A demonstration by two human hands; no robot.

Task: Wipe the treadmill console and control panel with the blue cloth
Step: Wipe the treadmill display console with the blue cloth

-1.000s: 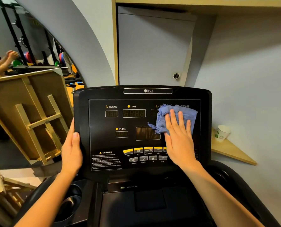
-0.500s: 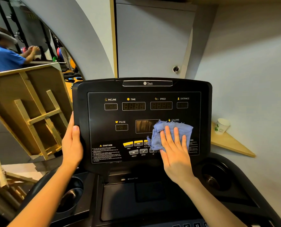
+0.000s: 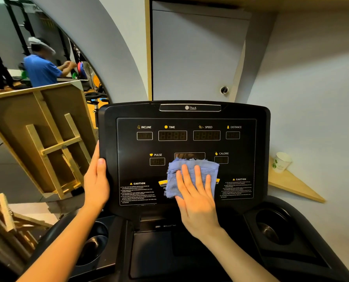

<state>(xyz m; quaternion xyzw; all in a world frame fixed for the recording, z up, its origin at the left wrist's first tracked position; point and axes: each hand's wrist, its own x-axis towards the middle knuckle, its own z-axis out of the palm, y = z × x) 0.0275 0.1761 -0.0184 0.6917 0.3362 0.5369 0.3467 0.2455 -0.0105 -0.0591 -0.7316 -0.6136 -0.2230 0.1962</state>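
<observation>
From the head view, the right hand (image 3: 198,197) is pressing its spread, straight fingers flat on the blue cloth (image 3: 189,176), which is lying beneath them over the control panel (image 3: 186,145) buttons, probably covering most, while the left hand (image 3: 96,183) is gripping the console (image 3: 184,157) edge.

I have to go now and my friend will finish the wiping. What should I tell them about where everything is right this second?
Left hand: grips the left edge of the treadmill console, steadying it.
Right hand: flat, fingers straight, pressing the blue cloth onto the control panel.
Cloth: lower middle of the panel, over the yellow button row, just under the centre display.
Done: cannot tell from a still which parts are already wiped.
Left: to be safe, cover the top readouts, the two caution labels, the frame, and the cup holders if they count.
</observation>
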